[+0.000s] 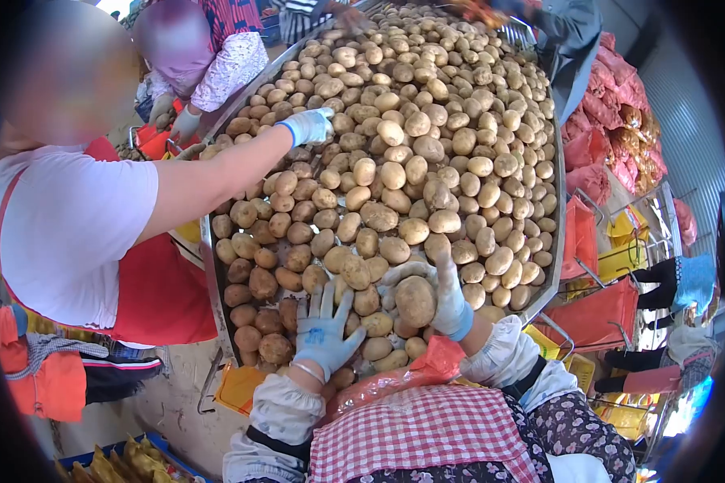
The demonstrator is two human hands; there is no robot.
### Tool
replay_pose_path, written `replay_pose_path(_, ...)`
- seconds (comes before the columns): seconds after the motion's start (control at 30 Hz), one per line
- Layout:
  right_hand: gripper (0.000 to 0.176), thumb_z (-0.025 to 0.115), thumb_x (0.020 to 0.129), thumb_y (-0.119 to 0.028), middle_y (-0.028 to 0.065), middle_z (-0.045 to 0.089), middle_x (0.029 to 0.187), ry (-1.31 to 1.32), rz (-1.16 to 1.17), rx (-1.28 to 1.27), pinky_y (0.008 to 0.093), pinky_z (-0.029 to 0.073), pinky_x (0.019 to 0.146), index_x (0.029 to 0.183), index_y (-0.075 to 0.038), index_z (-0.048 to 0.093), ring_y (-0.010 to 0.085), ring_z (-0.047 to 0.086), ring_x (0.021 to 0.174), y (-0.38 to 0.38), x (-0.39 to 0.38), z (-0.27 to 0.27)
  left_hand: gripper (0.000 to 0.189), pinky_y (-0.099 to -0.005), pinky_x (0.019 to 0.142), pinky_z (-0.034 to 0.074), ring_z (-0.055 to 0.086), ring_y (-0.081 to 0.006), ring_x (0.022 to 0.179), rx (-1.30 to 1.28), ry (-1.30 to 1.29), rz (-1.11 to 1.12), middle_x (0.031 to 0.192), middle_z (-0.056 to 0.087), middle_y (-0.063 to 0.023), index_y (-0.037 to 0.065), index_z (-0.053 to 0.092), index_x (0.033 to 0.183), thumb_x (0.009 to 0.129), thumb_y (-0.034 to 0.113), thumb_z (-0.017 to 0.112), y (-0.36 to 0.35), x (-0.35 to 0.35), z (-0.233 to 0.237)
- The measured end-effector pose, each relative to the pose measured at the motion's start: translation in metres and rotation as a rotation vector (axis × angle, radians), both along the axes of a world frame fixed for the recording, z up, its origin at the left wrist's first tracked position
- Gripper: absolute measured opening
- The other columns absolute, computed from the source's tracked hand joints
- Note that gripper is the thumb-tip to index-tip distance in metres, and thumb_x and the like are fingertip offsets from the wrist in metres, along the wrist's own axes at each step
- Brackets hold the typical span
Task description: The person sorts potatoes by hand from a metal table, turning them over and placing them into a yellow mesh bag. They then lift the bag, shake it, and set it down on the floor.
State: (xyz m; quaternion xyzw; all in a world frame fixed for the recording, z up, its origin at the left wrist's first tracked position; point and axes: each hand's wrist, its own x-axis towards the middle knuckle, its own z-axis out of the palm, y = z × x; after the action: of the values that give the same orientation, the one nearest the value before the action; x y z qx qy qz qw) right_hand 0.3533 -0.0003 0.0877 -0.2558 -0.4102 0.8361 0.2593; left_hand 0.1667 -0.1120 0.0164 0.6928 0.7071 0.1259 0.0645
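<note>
My left hand (325, 332), in a pale blue and white glove, lies with its fingers spread over the potatoes near the front edge of the sorting table (552, 266). It grips none of them. In my right hand (453, 304), gloved the same way, a large brown potato (416, 301) rests against the palm and fingers. Beneath and around both hands is a heap of loose potatoes (395, 249), pale ones mostly at the middle and right, darker ones at the left. A crumpled red plastic bag (427, 361) lies between my forearms at the table edge.
A co-worker in a white shirt (72, 213) reaches across from the left with a gloved hand (308, 126). More people work at the far end. Red bags on metal frames (592, 318) stand at the right, with stacked pink sacks (600, 121) behind. A blue crate (157, 443) sits lower left.
</note>
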Motion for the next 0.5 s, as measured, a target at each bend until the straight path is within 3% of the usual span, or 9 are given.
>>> replay_pose_path(0.03, 0.079, 0.031, 0.092, -0.068, 0.0142, 0.066, 0.095, 0.005, 0.011, -0.003, 0.0283, 0.053, 0.076, 0.114, 0.003, 0.058, 0.0186, 0.064, 0.083, 0.004, -0.002, -0.004, 0.069, -0.0526, 0.108, 0.023, 0.034, -0.0372, 0.131, -0.016, -0.035, 0.005, 0.143, 0.037, -0.0201, 0.009, 0.044, 0.138, 0.084, 0.05, 0.056, -0.016, -0.006, -0.017)
replay_pose_path(0.1, 0.052, 0.051, 0.094, -0.045, 0.0094, 0.067, 0.096, -0.316, -0.026, 0.493, 0.0281, 0.051, 0.08, 0.119, 0.002, 0.057, 0.0171, 0.063, 0.086, 0.011, -0.006, -0.017, 0.066, -0.0521, 0.109, 0.023, 0.033, -0.0376, 0.132, -0.041, -0.044, 0.019, 0.144, 0.035, -0.0198, 0.011, 0.044, 0.138, 0.083, 0.047, 0.057, -0.04, -0.014, -0.018)
replay_pose_path(0.13, 0.032, 0.061, 0.089, -0.021, 0.0105, 0.066, 0.093, -0.406, -0.051, 0.397, 0.0261, 0.048, 0.075, 0.113, -0.001, 0.063, 0.0162, 0.062, 0.087, 0.008, -0.009, -0.012, 0.065, -0.0519, 0.11, 0.023, 0.033, -0.0378, 0.132, -0.053, -0.047, 0.026, 0.145, 0.034, -0.0196, 0.013, 0.045, 0.138, 0.083, 0.045, 0.057, -0.053, -0.017, -0.019)
replay_pose_path(0.2, 0.027, 0.057, 0.086, -0.017, 0.0103, 0.067, 0.091, -0.651, -0.022, 0.797, 0.0309, 0.05, 0.075, 0.109, -0.006, 0.065, 0.0202, 0.063, 0.085, 0.007, -0.007, -0.029, 0.062, -0.0523, 0.109, 0.025, 0.034, -0.037, 0.132, -0.205, -0.041, -0.034, 0.146, 0.033, -0.0198, 0.014, 0.045, 0.137, 0.083, 0.042, 0.057, -0.065, -0.023, 0.002)
replay_pose_path(0.23, 0.027, 0.057, 0.086, -0.017, 0.0103, 0.067, 0.091, -0.643, -0.012, 0.799, 0.0309, 0.05, 0.075, 0.109, -0.006, 0.065, 0.0202, 0.063, 0.085, 0.008, -0.005, -0.035, 0.054, -0.0508, 0.106, 0.031, 0.039, -0.0374, 0.128, -0.163, -0.047, -0.035, 0.145, 0.034, -0.0201, 0.012, 0.052, 0.13, 0.083, 0.038, 0.057, -0.071, -0.023, 0.009)
replay_pose_path(0.3, 0.026, 0.057, 0.081, -0.016, 0.0121, 0.067, 0.091, -0.876, 0.202, 1.355, 0.0396, 0.051, 0.078, 0.105, -0.008, 0.065, 0.0287, 0.064, 0.087, 0.01, -0.001, -0.044, 0.048, -0.0489, 0.103, 0.035, 0.043, -0.0369, 0.124, -0.217, -0.067, 0.009, 0.142, 0.038, -0.0202, 0.011, 0.056, 0.125, 0.084, 0.037, 0.056, -0.081, -0.022, 0.023)
replay_pose_path(0.37, 0.026, 0.056, 0.08, -0.015, 0.0123, 0.067, 0.091, -0.869, 0.158, 1.364, 0.0416, 0.05, 0.078, 0.104, -0.009, 0.065, 0.031, 0.063, 0.087, 0.007, -0.006, -0.051, 0.039, -0.0428, 0.097, 0.042, 0.051, -0.0332, 0.114, -0.344, -0.042, 0.097, 0.126, 0.052, -0.0189, 0.006, 0.063, 0.11, 0.085, 0.035, 0.056, -0.087, -0.025, 0.029)
replay_pose_path(0.47, 0.023, 0.057, 0.08, -0.018, 0.0119, 0.067, 0.092, -0.875, 0.145, 1.354, 0.0426, 0.049, 0.079, 0.101, -0.011, 0.065, 0.0319, 0.063, 0.088, 0.005, -0.029, -0.063, 0.038, -0.0434, 0.091, 0.046, 0.057, -0.034, 0.108, -0.495, -0.271, 0.343, 0.124, 0.055, -0.0191, 0.007, 0.063, 0.111, 0.087, 0.036, 0.054, -0.056, -0.033, 0.059)
replay_pose_path(0.5, 0.022, 0.058, 0.081, -0.019, 0.0119, 0.067, 0.092, -0.869, 0.271, 1.332, 0.0428, 0.049, 0.079, 0.099, -0.011, 0.065, 0.0319, 0.063, 0.088, 0.004, -0.042, -0.061, 0.046, -0.0468, 0.097, 0.041, 0.051, -0.0372, 0.115, -0.028, -0.19, 0.296, 0.128, 0.052, -0.02, 0.008, 0.058, 0.121, 0.086, 0.037, 0.055, -0.052, -0.035, 0.043)
